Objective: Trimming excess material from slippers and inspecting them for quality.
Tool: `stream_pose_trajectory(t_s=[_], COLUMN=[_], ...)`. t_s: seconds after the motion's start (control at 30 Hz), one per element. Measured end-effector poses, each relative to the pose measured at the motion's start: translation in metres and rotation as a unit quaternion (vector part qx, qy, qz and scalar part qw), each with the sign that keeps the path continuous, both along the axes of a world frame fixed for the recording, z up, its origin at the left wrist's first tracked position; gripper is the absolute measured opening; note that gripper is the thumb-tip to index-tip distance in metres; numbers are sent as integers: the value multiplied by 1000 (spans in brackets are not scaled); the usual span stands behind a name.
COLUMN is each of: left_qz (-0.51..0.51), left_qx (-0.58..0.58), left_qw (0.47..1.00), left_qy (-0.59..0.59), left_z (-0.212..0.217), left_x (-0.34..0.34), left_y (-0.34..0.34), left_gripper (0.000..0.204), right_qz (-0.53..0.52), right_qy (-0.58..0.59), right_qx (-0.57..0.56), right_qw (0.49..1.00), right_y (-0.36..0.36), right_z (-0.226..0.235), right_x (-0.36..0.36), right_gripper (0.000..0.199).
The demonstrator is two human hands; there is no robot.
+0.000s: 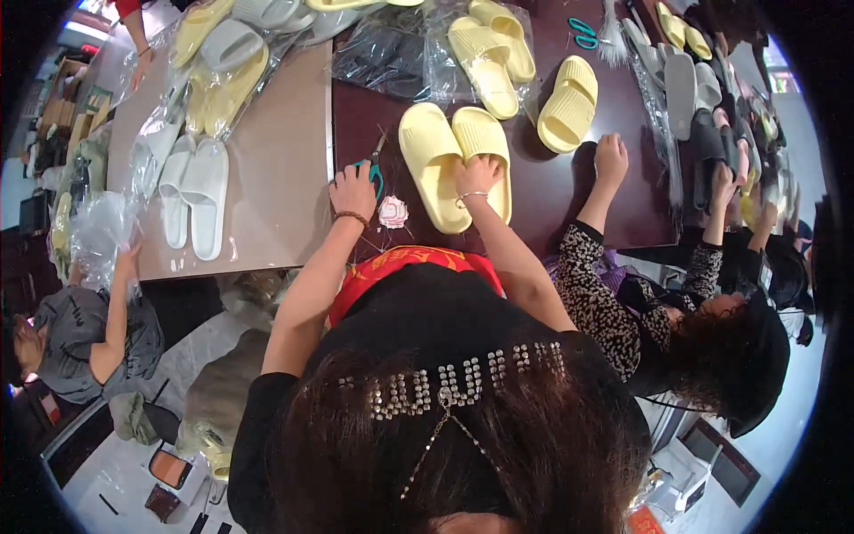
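A pair of pale yellow slide slippers (433, 151) lies on the dark brown table (551, 191) in front of me. My right hand (479, 174), with a thin bracelet at the wrist, grips the near end of the right slipper (485, 133) of that pair. My left hand (353, 190), wearing a bead bracelet, is closed around green-handled scissors (375, 169) just left of the pair. A small pink and white flower-shaped piece (392, 212) lies on the table edge between my hands.
A co-worker's hand (611, 158) in a leopard-print sleeve rests beside another yellow slipper (567, 105). More bagged yellow slippers (491, 52) lie farther back. White slippers (196, 191) sit on the beige table (276, 160) at left, where a person in grey handles a plastic bag (98, 236).
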State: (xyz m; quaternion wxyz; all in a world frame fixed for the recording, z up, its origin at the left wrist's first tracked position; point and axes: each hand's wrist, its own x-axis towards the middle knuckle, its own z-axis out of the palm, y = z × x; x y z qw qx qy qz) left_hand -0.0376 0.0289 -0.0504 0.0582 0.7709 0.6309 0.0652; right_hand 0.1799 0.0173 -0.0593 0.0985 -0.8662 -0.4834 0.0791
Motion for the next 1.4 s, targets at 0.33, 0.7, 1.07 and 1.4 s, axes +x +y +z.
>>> stream_pose_trajectory(t_s=[0.33,0.7,1.07,1.4], left_qz=[162,205,170,226], left_qx=[-300,-370,-252,-211], left_qw=[764,596,677,673], left_qy=[-548,-682,-670,-672], left_z=[-23,24,51,47], left_x=[-51,-39,-42,-42], left_y=[20,-20,-28,-35], left_gripper=[43,37,32,46], right_qz=[161,69,-59,59], right_qy=[-77,184,-8,5], right_qx=[249,181,166,303], right_qw=[952,964,984,951], right_y=[-58,-65,-2,-15], right_z=[31,13,172,132], right_x=[33,58,250,320], right_gripper=[31,16,17,27])
